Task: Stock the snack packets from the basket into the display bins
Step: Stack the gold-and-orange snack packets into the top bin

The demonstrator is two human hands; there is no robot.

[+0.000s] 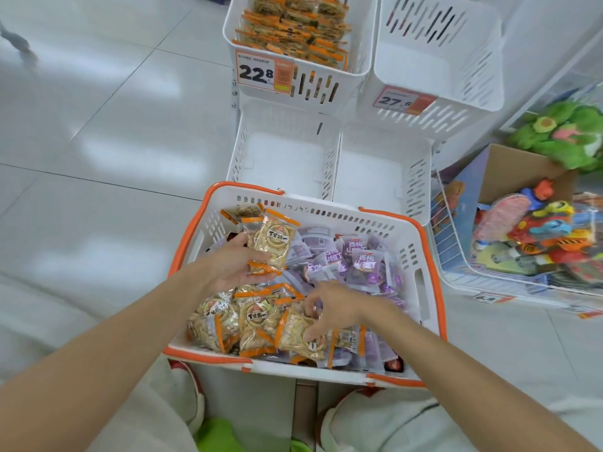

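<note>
A white basket with orange rim and handles sits in front of me, full of snack packets. My left hand holds a stack of orange-edged peanut packets just above the basket's left side. Fingers of my right hand pinch another peanut packet lying in the near pile. Purple plum packets fill the right half. Beyond the basket stand two empty white lower bins, and above them a bin of orange-trimmed snacks and an empty upper right bin.
Price tags reading 22.8 and 27.6 hang on the upper bins. At the right a wire bin holds packaged toys, with a cardboard box and a green plush toy behind. Pale tiled floor lies to the left.
</note>
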